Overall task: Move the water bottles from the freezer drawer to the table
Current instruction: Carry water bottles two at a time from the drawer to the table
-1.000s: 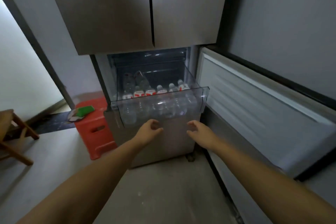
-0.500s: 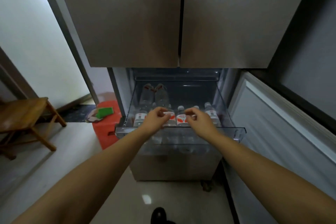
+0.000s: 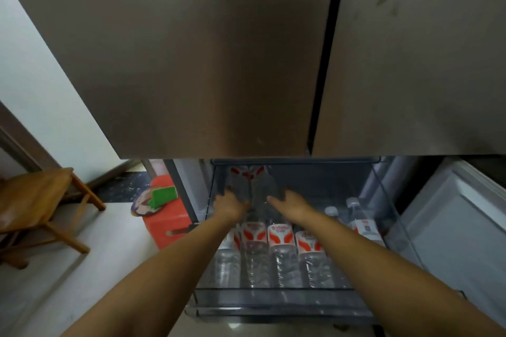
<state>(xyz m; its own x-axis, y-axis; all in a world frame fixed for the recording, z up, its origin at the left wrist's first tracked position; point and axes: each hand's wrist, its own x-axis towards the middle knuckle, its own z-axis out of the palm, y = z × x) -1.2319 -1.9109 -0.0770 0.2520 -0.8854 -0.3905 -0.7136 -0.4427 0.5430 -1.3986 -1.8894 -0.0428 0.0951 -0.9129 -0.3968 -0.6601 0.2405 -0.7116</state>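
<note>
The clear freezer drawer (image 3: 273, 306) is pulled out below the fridge doors. Several water bottles with red and white labels lie in it; a front row (image 3: 280, 249) lies side by side, and two more bottles lie further back. My left hand (image 3: 230, 205) reaches onto the back left bottle (image 3: 236, 186), fingers curling on its body. My right hand (image 3: 291, 204) reaches to the back right bottle (image 3: 262, 189), fingers spread against its side. How firmly either hand holds is blurred. Another bottle (image 3: 361, 221) lies at the drawer's right.
The steel fridge doors (image 3: 219, 49) hang close above the drawer. The open freezer door (image 3: 451, 227) stands at the right. A red plastic stool (image 3: 164, 224) with a green object sits left of the fridge, and a wooden chair (image 3: 32, 200) further left.
I have stepped closer and leaned over the drawer. Both hands have moved from above the front row of bottles deeper in, onto the two bottles at the back.
</note>
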